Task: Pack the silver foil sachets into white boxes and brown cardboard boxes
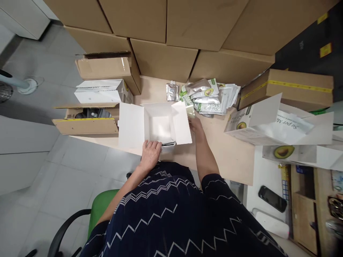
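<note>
An open white box (160, 129) stands on the table in front of me, its side flaps spread left and right. My left hand (151, 154) is closed over its near wall, fingers hooked over the rim. Beside those fingers, thin dark-edged packets (168, 144) stand inside against the near wall. At the right flap is my right hand (196, 125), its fingers curled and partly hidden, with a pale green packet (190, 111) at the fingertips. Just beyond lies a heap of avocado-printed sachets (211, 96), with a silver pouch (172, 91) to its left.
Stacked brown cartons (163, 57) wall off the back. On the left are an open carton (88, 125) with dark contents and a white box (99, 91). On the right, an open avocado-printed box (249, 121) holds sachets; a phone (272, 198) lies lower right.
</note>
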Available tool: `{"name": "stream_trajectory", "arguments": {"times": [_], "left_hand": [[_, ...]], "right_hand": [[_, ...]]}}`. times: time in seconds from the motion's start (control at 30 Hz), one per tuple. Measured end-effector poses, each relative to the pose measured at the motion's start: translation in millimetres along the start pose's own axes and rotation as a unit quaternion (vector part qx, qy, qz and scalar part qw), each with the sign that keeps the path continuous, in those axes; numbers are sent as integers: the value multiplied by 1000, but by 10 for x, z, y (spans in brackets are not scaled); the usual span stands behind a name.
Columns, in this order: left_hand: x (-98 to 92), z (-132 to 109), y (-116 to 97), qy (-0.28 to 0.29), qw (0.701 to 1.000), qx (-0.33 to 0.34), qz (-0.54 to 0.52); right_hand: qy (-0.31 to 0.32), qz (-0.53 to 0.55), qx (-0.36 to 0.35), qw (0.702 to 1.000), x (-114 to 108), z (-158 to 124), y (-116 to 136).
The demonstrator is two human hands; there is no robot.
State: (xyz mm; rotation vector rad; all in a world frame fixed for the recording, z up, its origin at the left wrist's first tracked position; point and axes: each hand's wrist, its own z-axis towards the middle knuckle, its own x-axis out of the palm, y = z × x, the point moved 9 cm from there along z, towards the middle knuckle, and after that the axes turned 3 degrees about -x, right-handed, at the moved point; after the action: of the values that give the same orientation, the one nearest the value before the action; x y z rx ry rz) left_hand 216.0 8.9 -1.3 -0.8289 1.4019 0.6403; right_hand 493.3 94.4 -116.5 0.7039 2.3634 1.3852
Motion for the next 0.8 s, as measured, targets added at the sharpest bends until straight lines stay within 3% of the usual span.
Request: {"name": "stream_trajectory", "arguments": {"times": [0.1, 0.17, 0.23, 0.3, 0.37, 0.4, 0.47, 0.57, 0.63, 0.7, 0.77, 0.8], "left_hand": [[20, -4, 5, -1, 1000, 1, -2], [31, -9, 6, -5, 1000, 3, -4], [44, -14, 10, -6, 1000, 3, -7], [52, -18, 14, -6, 1000, 1, -7], [56, -19, 12, -6, 1000, 2, -4], [56, -18, 9, -6, 1000, 3, -1], [51, -15, 1, -9, 1000, 8, 4], [35, -14, -5, -15, 1000, 13, 9], [20, -22, -5, -21, 1000, 15, 9], [10, -35, -5, -28, 999, 17, 7], [13, -49, -3, -32, 999, 17, 2], [18, -55, -1, -32, 999, 15, -1]], "right_hand": [[-46, 86, -23, 995, -340, -200, 132], [-70, 123, -132, 981, -556, -480, 537], [-54, 123, -247, 960, -630, -875, 1018], [4, 56, -327, 943, -479, -1286, 1406], [98, -79, -362, 924, -82, -1605, 1569], [155, -159, -368, 903, 178, -1716, 1548], [265, -322, -365, 832, 719, -1836, 1315], [390, -523, -327, 684, 1330, -1805, 721], [470, -595, -279, 590, 1542, -1752, 343], [548, -612, -231, 521, 1625, -1739, 104], [608, -600, -184, 487, 1629, -1722, 18], [627, -587, -150, 489, 1617, -1693, 13]]}}
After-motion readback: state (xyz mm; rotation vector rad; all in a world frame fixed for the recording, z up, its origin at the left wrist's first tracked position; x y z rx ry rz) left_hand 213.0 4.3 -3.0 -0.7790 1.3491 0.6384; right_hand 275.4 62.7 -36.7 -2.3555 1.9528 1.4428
